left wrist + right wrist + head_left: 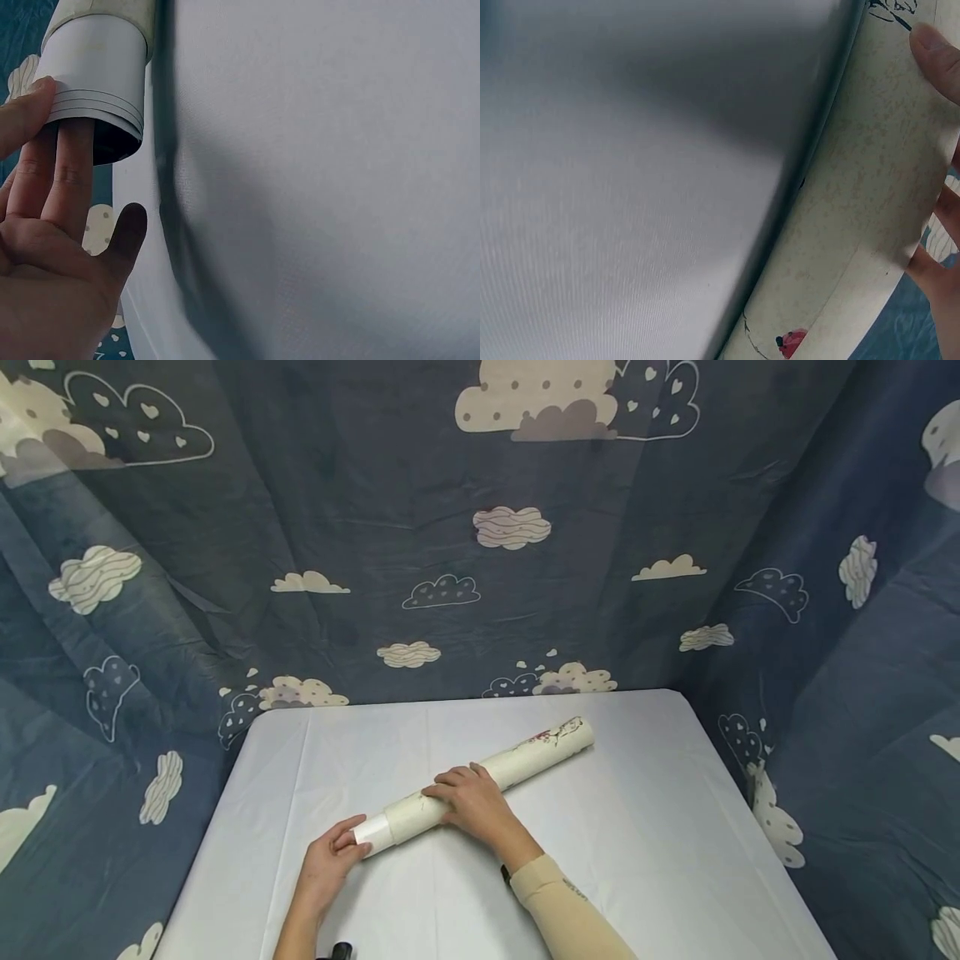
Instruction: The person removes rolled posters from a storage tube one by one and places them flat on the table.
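A long cream tube (528, 764) with printed branches and red blossoms lies diagonally on the table. From its near-left end sticks out a white rolled sheet (373, 833); its layered edges show in the left wrist view. My left hand (327, 864) pinches the rim of this white roll (94, 56), thumb outside and two fingers inside the hollow end. Across the middle of the tube, my right hand (474, 803) grips it from above. In the right wrist view the thumb (939, 64) presses on the cream surface (855, 187), while the other fingers are partly hidden behind it.
A white cloth (637, 843) covers the table. Dark blue curtains (360, 510) with cloud prints enclose its back and both sides. A small black object (342, 951) shows at the bottom edge, close to the left forearm.
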A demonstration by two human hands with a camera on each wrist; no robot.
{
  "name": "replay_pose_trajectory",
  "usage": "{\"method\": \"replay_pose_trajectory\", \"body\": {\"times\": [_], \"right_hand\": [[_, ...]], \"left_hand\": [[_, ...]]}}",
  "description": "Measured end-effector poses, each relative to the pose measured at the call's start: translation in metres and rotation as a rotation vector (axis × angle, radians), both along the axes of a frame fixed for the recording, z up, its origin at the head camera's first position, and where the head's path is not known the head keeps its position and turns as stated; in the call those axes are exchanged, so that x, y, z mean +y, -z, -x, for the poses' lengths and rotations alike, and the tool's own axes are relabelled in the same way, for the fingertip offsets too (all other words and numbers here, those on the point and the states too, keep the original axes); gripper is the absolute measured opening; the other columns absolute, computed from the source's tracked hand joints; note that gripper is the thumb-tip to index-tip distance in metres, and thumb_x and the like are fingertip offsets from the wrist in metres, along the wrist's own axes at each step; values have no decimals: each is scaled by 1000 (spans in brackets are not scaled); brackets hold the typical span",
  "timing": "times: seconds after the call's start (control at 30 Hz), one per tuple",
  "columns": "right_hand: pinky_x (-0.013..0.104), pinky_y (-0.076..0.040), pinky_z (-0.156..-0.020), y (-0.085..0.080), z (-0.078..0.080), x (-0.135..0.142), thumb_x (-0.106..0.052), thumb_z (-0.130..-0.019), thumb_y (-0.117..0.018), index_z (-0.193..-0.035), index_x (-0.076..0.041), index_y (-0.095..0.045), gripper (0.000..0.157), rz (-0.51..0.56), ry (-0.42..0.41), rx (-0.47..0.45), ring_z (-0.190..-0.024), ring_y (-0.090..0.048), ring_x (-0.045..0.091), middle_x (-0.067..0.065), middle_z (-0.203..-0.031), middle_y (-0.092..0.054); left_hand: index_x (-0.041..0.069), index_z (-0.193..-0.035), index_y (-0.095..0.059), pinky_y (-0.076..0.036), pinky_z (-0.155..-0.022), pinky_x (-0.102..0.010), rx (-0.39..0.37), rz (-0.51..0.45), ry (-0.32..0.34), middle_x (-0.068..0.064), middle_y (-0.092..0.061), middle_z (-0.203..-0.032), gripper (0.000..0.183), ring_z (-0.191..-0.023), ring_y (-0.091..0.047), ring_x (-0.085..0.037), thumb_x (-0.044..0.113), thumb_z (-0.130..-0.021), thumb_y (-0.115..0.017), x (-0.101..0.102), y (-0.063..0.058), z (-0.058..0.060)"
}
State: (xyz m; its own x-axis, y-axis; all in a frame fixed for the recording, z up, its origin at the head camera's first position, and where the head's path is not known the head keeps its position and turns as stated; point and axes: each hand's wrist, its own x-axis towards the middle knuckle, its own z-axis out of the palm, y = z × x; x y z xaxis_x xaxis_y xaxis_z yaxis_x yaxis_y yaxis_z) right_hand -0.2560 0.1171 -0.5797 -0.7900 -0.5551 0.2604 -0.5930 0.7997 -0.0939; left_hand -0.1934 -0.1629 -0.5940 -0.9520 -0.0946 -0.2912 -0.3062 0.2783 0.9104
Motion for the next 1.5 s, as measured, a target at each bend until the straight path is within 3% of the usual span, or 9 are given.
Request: {"method": "replay_pose_trajectory", "body": {"times": [0.37,0.7,1.5], "right_hand": [[52,-47,-116,-1,4,7,-42,-80,-89,-134,-37,-72,57,-5,8,0,-128,-65,17,-10,-133,-73],[54,-47,-116,1,6,16,-40,-81,-89,-133,-36,-72,54,0,9,-5,-129,-65,18,-9,-133,-73],[57,-44,-117,6,9,40,-33,-80,-92,-129,-34,-73,53,46,53,-13,-129,-63,21,-5,-132,-71]], "left_hand": [[5,-145,-63,-55,-82,-16,10,18,-9,-13,-79,-122,56,-109,-78,-19,12,-92,-80,-6,0,0],[6,-144,-64,-53,-82,-15,-11,4,-17,-11,-80,-119,57,-102,-75,-8,11,-90,-81,-6,2,0],[5,-144,-64,-53,-81,-17,-9,15,-15,-13,-81,-117,56,-101,-76,-10,9,-90,-81,-10,2,-3]]}}
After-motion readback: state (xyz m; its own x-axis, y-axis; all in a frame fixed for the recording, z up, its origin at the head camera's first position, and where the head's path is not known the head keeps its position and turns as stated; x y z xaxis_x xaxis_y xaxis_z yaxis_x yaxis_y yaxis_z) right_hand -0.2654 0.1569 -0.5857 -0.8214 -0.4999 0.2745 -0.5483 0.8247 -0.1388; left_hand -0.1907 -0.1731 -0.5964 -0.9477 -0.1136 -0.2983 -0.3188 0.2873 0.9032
